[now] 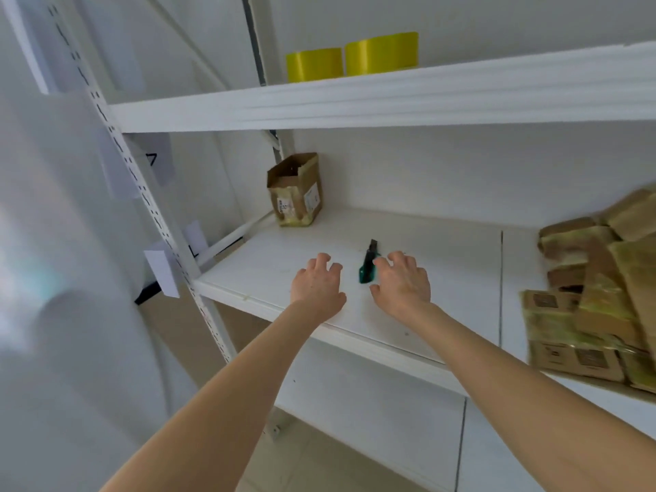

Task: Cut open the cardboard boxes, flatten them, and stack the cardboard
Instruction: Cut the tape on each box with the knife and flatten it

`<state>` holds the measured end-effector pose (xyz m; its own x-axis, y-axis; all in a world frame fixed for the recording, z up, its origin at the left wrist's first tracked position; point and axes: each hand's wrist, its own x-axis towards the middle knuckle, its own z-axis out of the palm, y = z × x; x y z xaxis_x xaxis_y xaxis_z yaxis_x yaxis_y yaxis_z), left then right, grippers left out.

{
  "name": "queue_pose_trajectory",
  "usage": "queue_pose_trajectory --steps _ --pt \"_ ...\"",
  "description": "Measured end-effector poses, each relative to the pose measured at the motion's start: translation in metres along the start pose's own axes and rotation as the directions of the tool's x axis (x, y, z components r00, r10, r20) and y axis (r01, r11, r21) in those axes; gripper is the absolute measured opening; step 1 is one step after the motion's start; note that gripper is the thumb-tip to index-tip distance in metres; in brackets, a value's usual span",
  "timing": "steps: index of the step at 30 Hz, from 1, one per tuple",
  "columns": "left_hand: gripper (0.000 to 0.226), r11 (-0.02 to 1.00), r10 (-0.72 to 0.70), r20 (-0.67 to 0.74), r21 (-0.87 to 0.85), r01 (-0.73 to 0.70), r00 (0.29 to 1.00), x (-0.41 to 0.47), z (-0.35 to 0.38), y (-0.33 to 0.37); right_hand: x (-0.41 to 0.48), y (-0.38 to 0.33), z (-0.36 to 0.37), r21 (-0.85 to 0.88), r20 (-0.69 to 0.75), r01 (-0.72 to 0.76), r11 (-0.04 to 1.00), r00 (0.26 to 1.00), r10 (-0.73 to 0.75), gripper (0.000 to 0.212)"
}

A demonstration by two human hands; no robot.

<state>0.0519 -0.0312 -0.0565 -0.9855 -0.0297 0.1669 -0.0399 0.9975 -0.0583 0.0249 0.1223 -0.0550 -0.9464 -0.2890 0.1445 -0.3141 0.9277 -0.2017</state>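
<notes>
A small brown cardboard box (pixel 296 190) with labels stands upright at the back left of the white shelf (pixel 443 250), its top flaps open. A green-handled utility knife (pixel 368 262) lies on the shelf between my hands. My left hand (pixel 317 287) hovers over the shelf's front, fingers loosely curled, holding nothing. Just right of the knife is my right hand (pixel 403 284), its fingertips close to the handle but not gripping it. A stack of flattened cardboard (pixel 600 300) lies on the shelf at the right.
Two yellow tape rolls (pixel 351 56) sit on the upper shelf. A white slotted upright (pixel 149 207) with paper tags stands at the left. A lower shelf (pixel 372 403) shows beneath my arms.
</notes>
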Motion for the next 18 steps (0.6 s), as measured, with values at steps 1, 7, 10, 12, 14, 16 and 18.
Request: queue_pose_trajectory --steps 1,7,10,12,14,16,18 --pt "0.055 1.000 -0.004 -0.003 -0.008 0.004 1.000 0.006 0.003 -0.012 0.011 -0.009 0.003 -0.002 0.000 0.002 1.000 1.000 -0.002 0.048" --pt "0.059 0.998 -0.037 0.003 -0.045 0.037 0.999 0.064 0.027 -0.078 0.091 -0.057 0.031 0.006 -0.014 0.000 1.000 1.000 0.001 0.049" --pt "0.061 0.997 -0.049 -0.018 -0.064 0.048 0.999 0.106 0.034 -0.108 0.142 -0.075 0.044 -0.002 -0.019 -0.006 1.000 1.000 0.006 0.050" --pt "0.062 0.996 -0.057 -0.026 -0.067 0.055 0.998 0.132 0.036 -0.130 0.172 -0.088 0.052 0.001 -0.014 -0.009 1.000 1.000 0.009 0.049" --pt "0.062 0.993 -0.078 -0.049 -0.090 0.074 0.996 0.155 0.037 -0.153 0.198 -0.101 0.059 0.004 -0.008 -0.009 1.000 1.000 0.009 0.049" --pt "0.065 0.984 -0.112 -0.097 -0.147 0.097 0.989 0.177 0.038 -0.175 0.220 -0.113 0.065 0.006 -0.008 -0.015 1.000 1.000 0.015 0.049" --pt "0.067 0.973 -0.149 -0.160 -0.200 0.116 0.976 0.201 0.038 -0.197 0.240 -0.123 0.070 0.008 -0.020 -0.023 1.000 1.000 0.023 0.049"
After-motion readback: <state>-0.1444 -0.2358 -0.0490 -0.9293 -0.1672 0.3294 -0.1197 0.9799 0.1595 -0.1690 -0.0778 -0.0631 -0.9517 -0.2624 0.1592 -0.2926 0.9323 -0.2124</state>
